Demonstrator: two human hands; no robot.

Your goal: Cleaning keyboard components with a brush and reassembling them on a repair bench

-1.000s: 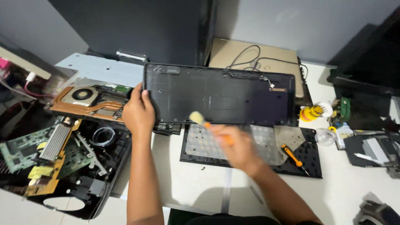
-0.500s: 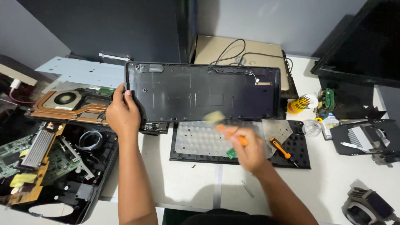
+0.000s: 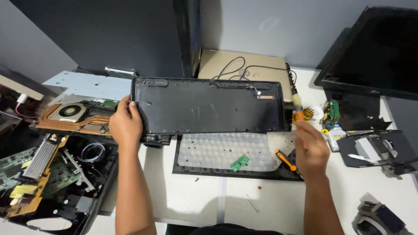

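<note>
My left hand grips the left edge of a black plastic keyboard shell, held tilted up over the table with its inner side facing me. My right hand holds a small brush with an orange handle at the shell's right edge, bristles up. Below the shell lies a black keyboard base covered by a clear rubber dome sheet, with a small green circuit board on it. An orange-handled screwdriver lies by my right hand.
At left sit a copper heatpipe with fan, a metal plate and an opened laptop chassis with circuit boards. A dark monitor stands at right. A cardboard box with cables lies behind. Small parts crowd the right side.
My right hand with the brush has swept from the shell's middle to its right edge. My left hand keeps its hold on the shell. The view has shifted leftward.
</note>
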